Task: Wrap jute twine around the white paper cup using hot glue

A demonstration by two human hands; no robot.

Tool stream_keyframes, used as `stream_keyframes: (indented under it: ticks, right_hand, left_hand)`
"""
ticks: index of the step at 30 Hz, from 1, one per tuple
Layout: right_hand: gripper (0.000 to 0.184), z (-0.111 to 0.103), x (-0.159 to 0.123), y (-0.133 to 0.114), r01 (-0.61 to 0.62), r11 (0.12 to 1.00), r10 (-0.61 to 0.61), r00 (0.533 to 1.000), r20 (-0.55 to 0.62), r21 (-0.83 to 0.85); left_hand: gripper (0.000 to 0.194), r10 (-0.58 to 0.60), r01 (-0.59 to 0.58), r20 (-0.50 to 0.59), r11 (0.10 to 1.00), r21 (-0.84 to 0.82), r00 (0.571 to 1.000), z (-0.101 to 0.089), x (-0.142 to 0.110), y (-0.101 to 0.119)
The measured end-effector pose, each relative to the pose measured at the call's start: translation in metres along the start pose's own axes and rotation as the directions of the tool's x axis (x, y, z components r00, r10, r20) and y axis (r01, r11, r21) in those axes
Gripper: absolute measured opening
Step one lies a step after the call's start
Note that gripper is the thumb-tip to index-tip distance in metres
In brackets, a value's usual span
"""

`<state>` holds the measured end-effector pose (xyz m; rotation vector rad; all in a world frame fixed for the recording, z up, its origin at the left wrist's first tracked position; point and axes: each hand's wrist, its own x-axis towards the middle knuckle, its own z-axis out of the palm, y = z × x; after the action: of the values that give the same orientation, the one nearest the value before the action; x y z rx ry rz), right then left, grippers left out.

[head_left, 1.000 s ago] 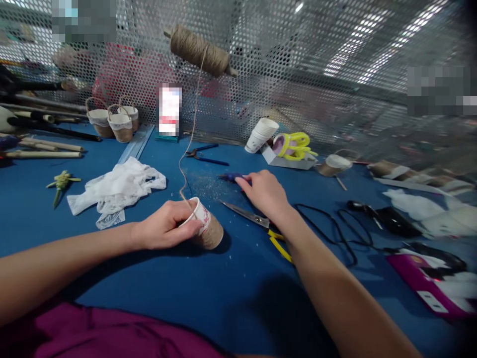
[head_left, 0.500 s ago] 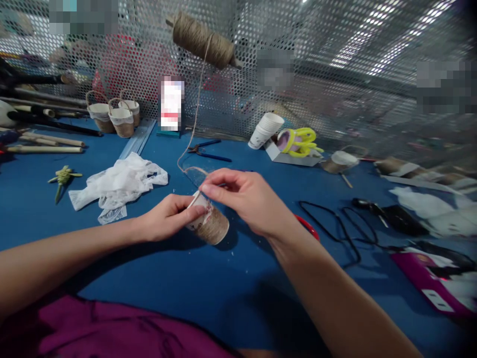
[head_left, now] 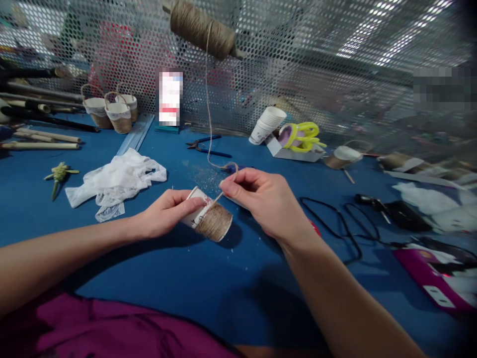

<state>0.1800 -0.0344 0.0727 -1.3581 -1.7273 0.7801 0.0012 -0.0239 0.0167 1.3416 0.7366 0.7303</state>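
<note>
A white paper cup (head_left: 215, 222) lies tilted in my left hand (head_left: 169, 213), whose thumb and fingers close round its rim end. Brown twine is wound about the cup's base half; the printed white part near the rim is bare. My right hand (head_left: 257, 194) pinches the twine (head_left: 209, 112) just above and right of the cup, with a short taut length running down to the wound part. From there the strand loops over the table and rises to a large twine spool (head_left: 203, 29) on a rod.
On the blue table lie white lace (head_left: 119, 179), pliers (head_left: 208, 148) and a black cord (head_left: 335, 219). Several twine-covered baskets (head_left: 119, 119) stand at back left. Stacked paper cups (head_left: 266, 124) lean by a white tray (head_left: 294, 153). A perforated metal screen (head_left: 298, 84) rises behind.
My right hand has moved right, away from the cup's rim, drawing the twine across the cup's side. The hanging strand has shifted right. My left hand still holds the cup.
</note>
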Motion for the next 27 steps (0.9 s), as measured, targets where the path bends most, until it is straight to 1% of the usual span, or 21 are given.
stream_keyframes:
  ticks: [5, 10, 15, 22, 27]
  right_hand:
    - [0.018, -0.004, -0.005, -0.010, -0.005, 1.000, 0.005, 0.999, 0.039, 0.015]
    - [0.019, -0.005, -0.011, -0.019, 0.026, 1.000, -0.026, 0.999, 0.021, -0.004]
    - [0.017, -0.005, -0.009, -0.016, 0.021, 0.999, -0.021, 1.000, 0.011, -0.042]
    - [0.018, -0.002, -0.003, -0.007, -0.008, 0.995, 0.009, 1.000, 0.010, -0.095]
    - [0.020, 0.001, -0.003, -0.004, -0.010, 0.993, 0.014, 1.000, 0.025, -0.122]
  left_hand:
    - [0.033, -0.031, 0.031, 0.004, 0.999, -0.014, 1.000, 0.001, 0.002, 0.000]
    - [0.035, -0.054, 0.056, -0.033, 0.996, 0.071, 0.998, 0.001, 0.002, 0.002]
    - [0.032, -0.009, 0.006, 0.040, 0.998, 0.067, 0.999, 0.001, 0.000, 0.004]
    - [0.028, 0.077, -0.090, 0.098, 0.987, 0.135, 0.992, 0.004, -0.003, 0.008]
    - [0.028, 0.089, -0.105, 0.131, 0.986, 0.127, 0.987, 0.004, -0.007, 0.009]
